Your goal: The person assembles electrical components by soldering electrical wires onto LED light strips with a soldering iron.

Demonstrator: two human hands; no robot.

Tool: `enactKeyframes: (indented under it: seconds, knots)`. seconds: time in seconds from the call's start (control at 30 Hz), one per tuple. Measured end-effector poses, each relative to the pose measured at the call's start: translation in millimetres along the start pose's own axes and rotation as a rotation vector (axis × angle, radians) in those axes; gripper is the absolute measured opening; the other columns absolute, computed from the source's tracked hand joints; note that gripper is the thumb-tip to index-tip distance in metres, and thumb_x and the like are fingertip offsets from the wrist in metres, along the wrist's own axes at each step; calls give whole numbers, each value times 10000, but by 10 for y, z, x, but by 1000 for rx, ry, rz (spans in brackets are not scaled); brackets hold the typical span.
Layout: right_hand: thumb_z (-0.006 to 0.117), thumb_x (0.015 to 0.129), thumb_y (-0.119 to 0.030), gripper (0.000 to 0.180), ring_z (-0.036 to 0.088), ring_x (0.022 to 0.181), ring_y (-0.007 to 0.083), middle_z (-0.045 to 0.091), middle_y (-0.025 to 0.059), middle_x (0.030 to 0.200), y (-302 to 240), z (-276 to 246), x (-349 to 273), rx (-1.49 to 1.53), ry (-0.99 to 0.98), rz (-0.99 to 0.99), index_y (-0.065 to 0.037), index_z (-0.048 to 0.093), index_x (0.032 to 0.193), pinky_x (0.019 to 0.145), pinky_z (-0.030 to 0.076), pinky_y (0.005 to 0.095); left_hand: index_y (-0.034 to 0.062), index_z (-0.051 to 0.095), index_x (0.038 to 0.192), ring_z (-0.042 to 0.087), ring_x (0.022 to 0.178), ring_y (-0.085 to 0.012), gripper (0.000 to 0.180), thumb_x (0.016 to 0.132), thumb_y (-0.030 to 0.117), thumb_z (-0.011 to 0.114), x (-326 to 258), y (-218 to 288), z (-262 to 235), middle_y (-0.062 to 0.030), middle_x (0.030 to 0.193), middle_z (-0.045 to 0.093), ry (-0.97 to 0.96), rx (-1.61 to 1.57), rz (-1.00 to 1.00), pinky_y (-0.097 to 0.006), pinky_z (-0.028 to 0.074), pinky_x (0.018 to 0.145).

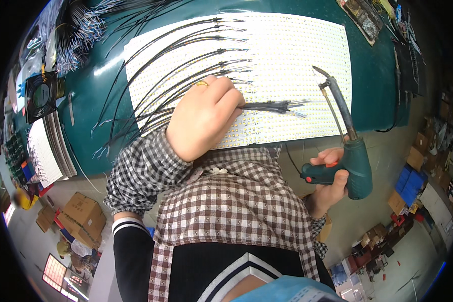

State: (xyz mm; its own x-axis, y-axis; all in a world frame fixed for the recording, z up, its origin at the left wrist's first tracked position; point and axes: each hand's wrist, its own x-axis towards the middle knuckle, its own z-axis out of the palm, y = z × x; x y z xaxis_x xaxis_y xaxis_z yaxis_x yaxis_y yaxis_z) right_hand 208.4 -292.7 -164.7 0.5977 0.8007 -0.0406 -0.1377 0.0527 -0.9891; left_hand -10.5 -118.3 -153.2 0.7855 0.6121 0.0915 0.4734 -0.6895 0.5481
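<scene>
The left hand (204, 118) is closed in a fist around a bundle of thin black wires (272, 106), their bare ends fanning toward 3 o'clock over the white LED panel (297, 45) on the green worktop (93, 95). At 4 o'clock, the right hand (329, 176) is clamped on a green soldering gun (350, 151); its tip points to 11 o'clock, seemingly clear of the panel.

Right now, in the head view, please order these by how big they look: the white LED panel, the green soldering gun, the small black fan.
1. white LED panel
2. green soldering gun, though nearer the camera
3. small black fan
</scene>
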Motion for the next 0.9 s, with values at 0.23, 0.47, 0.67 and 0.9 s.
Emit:
enactKeyframes:
  seconds: [0.23,0.47,0.67,0.9]
  knots:
    - [667,879,-406,652,606,826,257,584,155,892,26,-89,-3,2,39,-56,128,480,1202,602,595,330,49,580,882,570,795,-296,168,765,39,701,-49,31,-5,-96,847,570,-95,-104,21,-380,469,691]
    - [672,875,-411,660,614,828,257,591,160,901,71,-120,-20,6,24,-61,126,480,1205,598,591,322,2,586,877,603,771,-270,105,794,-42,634,-98,80,-133,-111,812,588,41,-287,-193,-326,492,699]
    - [676,874,-418,642,627,816,257,597,159,903,61,-112,16,-7,-4,-56,113,497,1189,600,589,321,-3,588,896,622,723,-218,77,834,-31,623,-31,38,-158,-109,817,599,-42,-305,-319,-308,498,655]
    - [672,880,-408,623,626,815,259,597,158,902,65,-121,28,29,-7,-81,114,507,1178,604,591,321,30,573,870,580,695,-333,89,808,49,635,-163,83,-224,-131,824,570,83,181,-283,-424,475,623]
